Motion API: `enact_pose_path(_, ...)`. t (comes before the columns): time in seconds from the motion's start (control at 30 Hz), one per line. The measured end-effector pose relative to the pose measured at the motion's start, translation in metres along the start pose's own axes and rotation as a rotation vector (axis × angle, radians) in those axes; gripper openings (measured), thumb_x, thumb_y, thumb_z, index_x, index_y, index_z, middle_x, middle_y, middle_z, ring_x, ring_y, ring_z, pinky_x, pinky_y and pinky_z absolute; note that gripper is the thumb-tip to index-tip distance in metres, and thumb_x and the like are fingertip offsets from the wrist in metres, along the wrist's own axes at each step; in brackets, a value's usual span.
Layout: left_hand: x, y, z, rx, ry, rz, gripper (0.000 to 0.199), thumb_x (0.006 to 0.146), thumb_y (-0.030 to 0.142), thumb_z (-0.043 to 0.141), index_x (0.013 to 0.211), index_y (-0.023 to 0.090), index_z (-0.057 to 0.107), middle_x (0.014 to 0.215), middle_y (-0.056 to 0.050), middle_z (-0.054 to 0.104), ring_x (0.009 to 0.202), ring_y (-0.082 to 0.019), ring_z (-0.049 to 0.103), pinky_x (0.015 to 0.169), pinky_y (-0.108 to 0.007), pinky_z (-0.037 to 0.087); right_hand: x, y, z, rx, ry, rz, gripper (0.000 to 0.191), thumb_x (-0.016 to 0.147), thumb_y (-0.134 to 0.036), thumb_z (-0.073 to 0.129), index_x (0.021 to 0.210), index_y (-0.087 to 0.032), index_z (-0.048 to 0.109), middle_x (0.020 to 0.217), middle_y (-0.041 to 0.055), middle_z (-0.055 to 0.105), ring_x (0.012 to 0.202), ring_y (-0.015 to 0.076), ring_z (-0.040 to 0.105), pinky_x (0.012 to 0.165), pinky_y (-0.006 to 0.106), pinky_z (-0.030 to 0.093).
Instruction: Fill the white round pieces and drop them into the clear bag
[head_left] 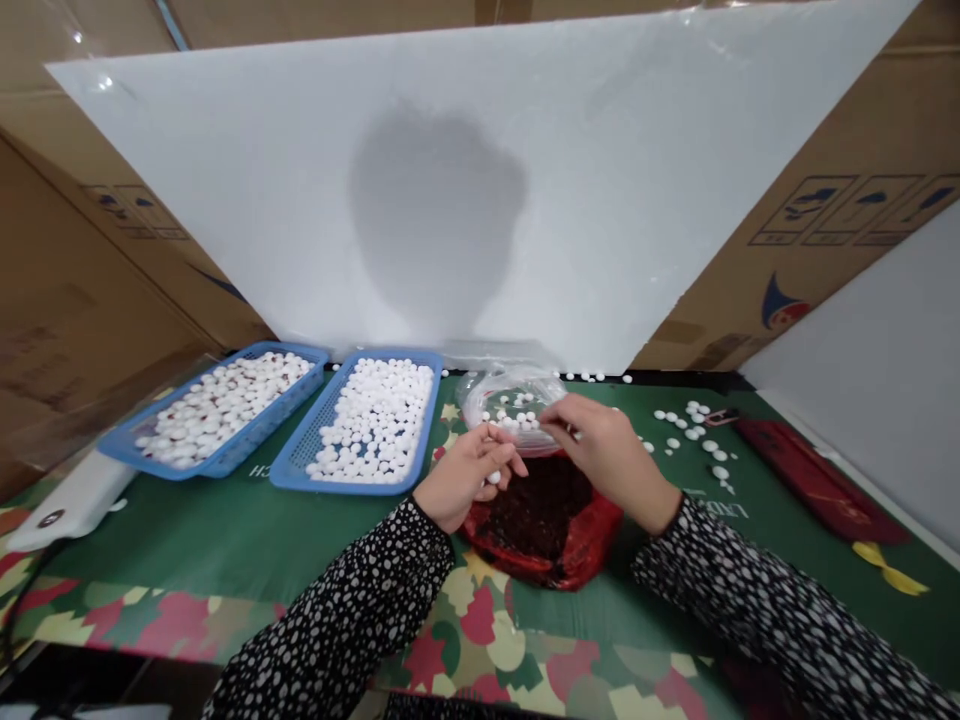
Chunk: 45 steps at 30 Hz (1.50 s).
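My left hand (471,474) is closed on a small white ball (493,478), held at the fingertips over the left side of a red bag (577,545). Dark brown material (536,505) fills the open bag. To the right, my right hand (600,450) has its fingers pinched together; whatever they hold is too small to make out. Just behind both hands sits a clear plastic bag (480,395) with white balls (523,419) inside. The two hands are close but apart.
Two blue baskets (429,430) (255,440) of white balls stand at the left, the farther one's balls marked brownish. A white device (75,500) lies beside them. Loose white balls (691,434) and a dark red pouch (817,480) lie right. A white board (300,180) stands behind.
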<state>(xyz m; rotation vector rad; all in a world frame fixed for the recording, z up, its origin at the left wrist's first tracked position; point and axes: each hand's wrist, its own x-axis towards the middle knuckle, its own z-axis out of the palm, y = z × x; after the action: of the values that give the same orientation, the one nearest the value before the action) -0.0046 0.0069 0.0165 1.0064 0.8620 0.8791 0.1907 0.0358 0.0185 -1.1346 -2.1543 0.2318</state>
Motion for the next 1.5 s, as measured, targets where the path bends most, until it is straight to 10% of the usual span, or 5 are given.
enact_pose_path(0.13,0.004,-0.003,0.0,0.062,0.106,0.065,0.036,0.078,0.049,0.067,0.089,0.017,0.055,0.073,-0.001,0.065,0.039,-0.003,0.039,0.035,-0.016,0.014,-0.03,-0.013,0.009,0.05,-0.335,-0.068,0.013,0.083,-0.014,0.064,0.088,-0.023,0.071,0.085,0.0033,0.068,0.08,0.0202,0.065,0.075,0.034,0.051)
enact_pose_path(0.37,0.004,-0.002,-0.002,-0.159,0.094,-0.029,0.036,0.08,0.04,0.067,0.1,0.009,0.066,0.072,-0.005,0.061,0.049,-0.004,0.042,0.037,-0.015,0.017,-0.038,-0.011,0.042,-0.043,-0.386,-0.084,0.014,0.084,-0.007,0.056,0.086,-0.016,0.066,0.093,0.0081,0.066,0.086,0.0223,0.064,0.078,0.037,0.053)
enact_pose_path(0.83,0.001,0.001,0.0,-0.401,0.02,-0.016,0.042,0.064,0.001,0.062,0.105,0.01,0.067,0.09,-0.01,0.067,0.077,-0.012,0.058,0.063,-0.021,0.041,-0.033,-0.014,0.018,0.238,-0.245,0.017,0.009,0.088,-0.018,0.063,0.079,-0.021,0.065,0.084,0.0013,0.065,0.082,0.0164,0.062,0.076,0.032,0.051)
enact_pose_path(1.2,0.005,-0.006,-0.001,-0.284,0.055,0.04,0.029,0.073,0.025,0.078,0.097,0.01,0.071,0.085,-0.007,0.064,0.068,-0.007,0.052,0.057,-0.017,0.038,-0.036,-0.014,0.031,-0.002,-0.409,-0.132,0.009,0.085,-0.01,0.061,0.084,-0.017,0.066,0.097,0.0089,0.066,0.094,0.0248,0.062,0.087,0.043,0.051)
enact_pose_path(1.5,0.006,-0.008,-0.003,-0.364,0.081,0.005,0.036,0.078,0.026,0.074,0.106,0.005,0.072,0.081,-0.008,0.061,0.065,-0.005,0.049,0.053,-0.014,0.036,-0.034,-0.016,0.017,0.59,-0.181,0.198,0.006,0.087,-0.02,0.063,0.082,-0.022,0.065,0.091,0.0012,0.071,0.094,0.0204,0.065,0.091,0.038,0.048)
